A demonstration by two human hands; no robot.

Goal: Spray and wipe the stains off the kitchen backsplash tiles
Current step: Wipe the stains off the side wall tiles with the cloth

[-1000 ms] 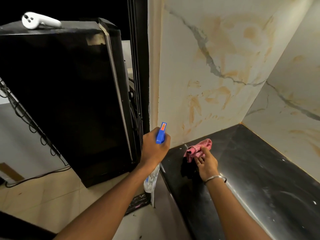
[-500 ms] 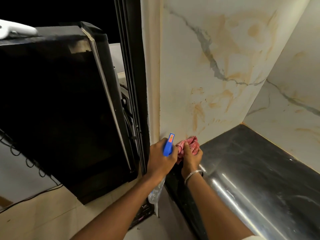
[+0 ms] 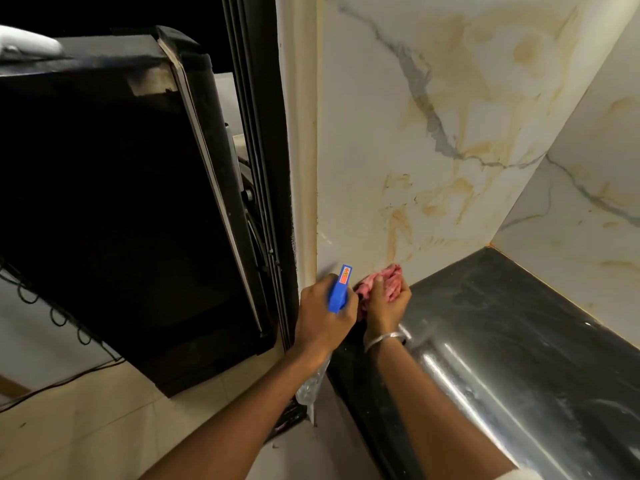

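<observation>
My left hand grips a spray bottle with a blue trigger head; its clear body hangs down below my wrist. My right hand, with a silver bangle on the wrist, is closed on a crumpled pink cloth. The cloth is pressed against the bottom left corner of the backsplash tile, just above the counter. The marble-look tile is white with grey veins and orange-brown streaks above the cloth. The two hands are almost touching.
A glossy black countertop runs to the right, with a second tiled wall behind it. A black refrigerator stands at the left, a white object on top. A dark door frame and beige floor tiles lie left.
My right hand has carried the pink cloth left and up from the counter to the base of the tile. Both hands have come close together; the view has shifted right.
</observation>
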